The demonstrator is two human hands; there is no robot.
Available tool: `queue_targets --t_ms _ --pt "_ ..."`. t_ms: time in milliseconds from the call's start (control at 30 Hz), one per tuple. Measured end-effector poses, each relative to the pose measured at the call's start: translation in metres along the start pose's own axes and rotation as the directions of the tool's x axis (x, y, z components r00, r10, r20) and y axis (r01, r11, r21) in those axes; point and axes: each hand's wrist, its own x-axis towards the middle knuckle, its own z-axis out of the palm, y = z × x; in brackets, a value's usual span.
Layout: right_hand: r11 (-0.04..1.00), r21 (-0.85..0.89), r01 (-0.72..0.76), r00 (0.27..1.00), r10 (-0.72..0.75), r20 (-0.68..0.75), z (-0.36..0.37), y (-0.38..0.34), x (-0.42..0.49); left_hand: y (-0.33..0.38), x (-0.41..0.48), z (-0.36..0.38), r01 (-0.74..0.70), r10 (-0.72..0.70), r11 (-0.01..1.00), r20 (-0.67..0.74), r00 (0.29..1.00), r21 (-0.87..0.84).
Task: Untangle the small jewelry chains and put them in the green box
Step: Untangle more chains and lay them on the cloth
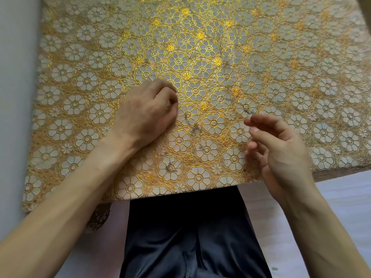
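Chains [193, 126] (faint, blurred), lying between left hand [148, 111] and right hand [281, 149]

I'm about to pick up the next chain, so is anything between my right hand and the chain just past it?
Nothing visible: the chain lies on the tablecloth just beyond the right hand. The green box is out of view.

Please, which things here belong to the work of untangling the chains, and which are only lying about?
Belonging to the job: the thin chains, between the hands; the left hand, fingers curled; the right hand, fingers relaxed. The green box is not in view.
Only there: the gold flowered tablecloth; the dark trousers.
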Motion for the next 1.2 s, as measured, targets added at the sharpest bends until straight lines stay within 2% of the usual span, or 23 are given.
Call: queue_targets --t_ms 367,633,967,1033,1100,1200 --pt "0.989 -0.136 0.057 0.998 -0.056 0.015 -0.001 0.007 0.011 -0.006 0.013 0.008 0.115 -0.115 0.993 -0.013 0.993 0.009" --pt "0.989 -0.13 0.07 0.997 -0.068 0.021 0.006 0.001 0.027 -0.007 0.026 0.011 0.203 -0.202 0.979 -0.026 0.979 0.026" --pt "0.931 -0.346 0.111 0.994 -0.102 0.045 0.023 -0.02 0.074 -0.016 0.037 0.009 0.258 -0.249 0.96 -0.082 0.965 0.11" --pt "0.892 -0.427 0.147 0.989 -0.134 0.059 0.025 -0.025 0.083 -0.02 0.037 0.007 0.251 -0.241 0.959 -0.089 0.966 0.128" --pt "0.789 -0.575 0.218 0.975 -0.201 0.094 0.026 -0.029 0.093 -0.024 0.037 0.004 0.247 -0.237 0.96 -0.089 0.967 0.132" --pt "0.665 -0.683 0.304 0.949 -0.276 0.154 0.029 -0.035 0.106 -0.029 0.035 0.001 0.267 -0.252 0.954 -0.113 0.961 0.138"
